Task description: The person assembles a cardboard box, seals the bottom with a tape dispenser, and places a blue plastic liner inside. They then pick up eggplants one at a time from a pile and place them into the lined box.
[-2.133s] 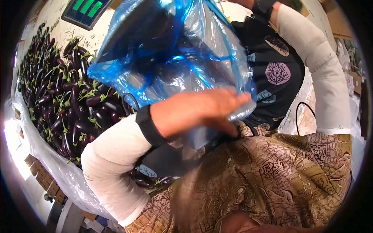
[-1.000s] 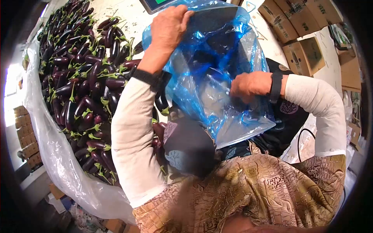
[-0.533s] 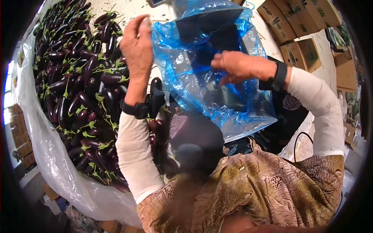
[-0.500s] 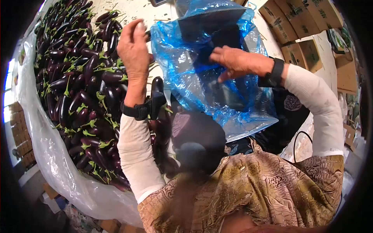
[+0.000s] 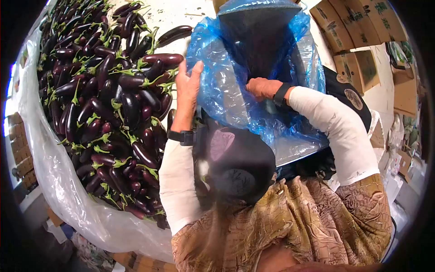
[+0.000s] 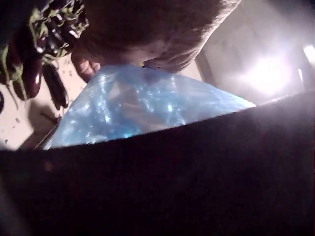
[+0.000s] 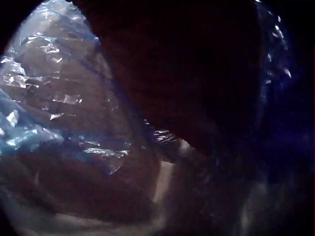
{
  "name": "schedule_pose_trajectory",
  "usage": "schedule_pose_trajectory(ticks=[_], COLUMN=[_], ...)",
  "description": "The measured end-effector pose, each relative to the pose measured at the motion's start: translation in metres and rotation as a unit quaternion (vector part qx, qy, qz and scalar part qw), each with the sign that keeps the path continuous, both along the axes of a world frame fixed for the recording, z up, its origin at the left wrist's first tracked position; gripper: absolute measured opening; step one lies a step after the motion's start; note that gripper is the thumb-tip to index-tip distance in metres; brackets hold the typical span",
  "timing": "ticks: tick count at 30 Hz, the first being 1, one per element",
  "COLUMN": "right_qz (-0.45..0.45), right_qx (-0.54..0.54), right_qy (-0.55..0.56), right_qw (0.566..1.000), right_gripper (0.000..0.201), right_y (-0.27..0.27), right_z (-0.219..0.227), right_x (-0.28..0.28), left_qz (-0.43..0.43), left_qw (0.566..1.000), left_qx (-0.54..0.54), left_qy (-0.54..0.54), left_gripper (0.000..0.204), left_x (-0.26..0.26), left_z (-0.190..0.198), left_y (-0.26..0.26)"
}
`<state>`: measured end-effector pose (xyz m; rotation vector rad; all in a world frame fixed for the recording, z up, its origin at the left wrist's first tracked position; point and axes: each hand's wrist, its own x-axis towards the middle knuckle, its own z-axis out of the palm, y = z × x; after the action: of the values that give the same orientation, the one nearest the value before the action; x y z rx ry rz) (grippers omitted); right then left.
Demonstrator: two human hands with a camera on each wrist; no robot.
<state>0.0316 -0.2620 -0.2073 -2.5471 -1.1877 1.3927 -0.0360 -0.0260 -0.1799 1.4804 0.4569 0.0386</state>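
A crinkled blue plastic bag lies spread around a dark flat-sided panel between the person's knees. My left hand is at the bag's left edge, fingers pointing up and thumb apart. In the left wrist view, that hand is dark above the bag. My right hand reaches into the middle of the bag with its fingers bent; I cannot tell whether they grip the plastic. Folds of the bag surround the dark right wrist view. Loose eggplants lie just left of my left hand.
The eggplant heap is edged by a clear plastic sheet on the left. Cardboard boxes stand at the back right. Knees under dark leaf-printed cloth flank the bag.
The bag was swung and then laid down spread out. My left hand came off its upper edge and moved down and right to its left side. The right hand has moved deeper into it.
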Motion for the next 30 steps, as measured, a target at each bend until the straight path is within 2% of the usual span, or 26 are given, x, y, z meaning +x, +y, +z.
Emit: schedule_pose_trajectory(ticks=[1,2,3,4,5,6,8,9,10,11,13,14,15,16,17,18,19,20,22,23,25,26,27,28,29,30], right_qz=[0.024,0.048,0.040,0.036,0.028,0.022,0.012,0.079,0.146,0.170,0.146,0.124,0.124,0.120,0.150,0.179,0.154,0.152,0.102,0.103,0.182,0.180,0.127,0.074,0.072,0.098], right_qx=[0.017,0.033,0.035,0.032,0.029,0.027,0.027,0.060,0.089,0.199,0.155,0.114,0.091,0.092,0.104,0.115,0.157,0.155,0.182,0.181,0.174,0.175,0.161,0.146,0.148,0.176], right_qy=[-0.033,-0.066,-0.060,-0.060,-0.024,0.012,0.056,0.039,0.022,-0.078,-0.057,-0.034,0.038,0.030,0.043,0.057,0.041,0.037,0.044,0.037,-0.049,-0.051,0.014,0.080,0.082,0.037], right_qw=[0.999,0.996,0.997,0.997,0.999,0.999,0.998,0.994,0.985,0.962,0.975,0.985,0.987,0.988,0.982,0.975,0.975,0.975,0.977,0.977,0.967,0.967,0.979,0.983,0.983,0.979], right_gripper=[0.019,0.019,0.019,0.019,0.020,0.021,0.024,0.025,0.025,0.024,0.024,0.023,0.021,0.021,0.022,0.024,0.020,0.020,0.017,0.017,0.015,0.015,0.014,0.013,0.013,0.013], right_y=[-0.004,-0.009,-0.015,-0.023,-0.030,-0.035,-0.035,-0.038,-0.042,-0.053,-0.050,-0.044,-0.044,-0.045,-0.047,-0.052,-0.056,-0.060,-0.062,-0.060,-0.051,-0.048,-0.047,-0.046,-0.050,-0.055], right_z=[-0.002,-0.003,-0.001,-0.002,-0.004,-0.005,0.007,0.013,0.021,0.019,0.017,0.022,0.029,0.027,0.021,0.016,0.020,0.013,-0.008,-0.007,-0.007,0.001,0.011,0.017,0.015,0.013], right_x=[0.001,0.003,0.007,0.012,0.014,0.014,0.006,-0.003,-0.014,-0.028,-0.041,-0.043,-0.040,-0.041,-0.044,-0.047,-0.053,-0.061,-0.070,-0.070,-0.070,-0.067,-0.063,-0.060,-0.061,-0.064], left_qz=[0.084,0.140,0.123,0.106,0.067,0.065,-0.092,-0.118,-0.122,-0.182,-0.284,-0.285,-0.382,-0.470,-0.517,-0.601,-0.646,-0.688,-0.728,-0.729,-0.711,-0.695,-0.690,-0.633,-0.575,-0.578], left_qw=[0.986,0.963,0.947,0.925,0.918,0.919,0.838,0.822,0.822,0.811,0.794,0.791,0.745,0.686,0.650,0.617,0.603,0.588,0.577,0.572,0.573,0.573,0.544,0.615,0.616,0.638], left_qx=[0.142,0.216,0.269,0.322,0.336,0.335,0.435,0.447,0.443,0.447,0.436,0.438,0.482,0.519,0.527,0.499,0.463,0.423,0.370,0.377,0.407,0.433,0.458,0.463,0.535,0.492], left_qy=[-0.035,-0.085,-0.128,-0.169,-0.199,-0.196,-0.315,-0.333,-0.337,-0.331,-0.314,-0.319,-0.259,-0.197,-0.181,-0.097,-0.069,-0.038,-0.024,0.019,0.024,0.033,0.135,0.078,0.058,0.128], left_gripper=[0.058,0.054,0.048,0.043,0.035,0.035,0.033,0.032,0.032,0.032,0.032,0.032,0.034,0.036,0.039,0.042,0.046,0.050,0.059,0.061,0.061,0.061,0.059,0.055,0.051,0.035], left_x=[0.009,0.009,0.005,0.004,0.003,0.004,0.006,0.007,0.009,0.012,0.020,0.026,0.034,0.042,0.049,0.059,0.068,0.072,0.078,0.082,0.102,0.112,0.127,0.133,0.155,0.185], left_z=[0.003,0.008,0.017,0.047,0.067,0.074,0.080,0.079,0.081,0.083,0.090,0.092,0.094,0.095,0.092,0.089,0.081,0.069,0.046,0.041,0.032,0.036,0.042,0.016,-0.046,-0.100], left_y=[-0.005,-0.010,-0.013,-0.020,-0.027,-0.031,-0.038,-0.043,-0.048,-0.052,-0.059,-0.065,-0.071,-0.078,-0.087,-0.098,-0.110,-0.121,-0.136,-0.144,-0.140,-0.138,-0.138,-0.116,-0.116,-0.121])
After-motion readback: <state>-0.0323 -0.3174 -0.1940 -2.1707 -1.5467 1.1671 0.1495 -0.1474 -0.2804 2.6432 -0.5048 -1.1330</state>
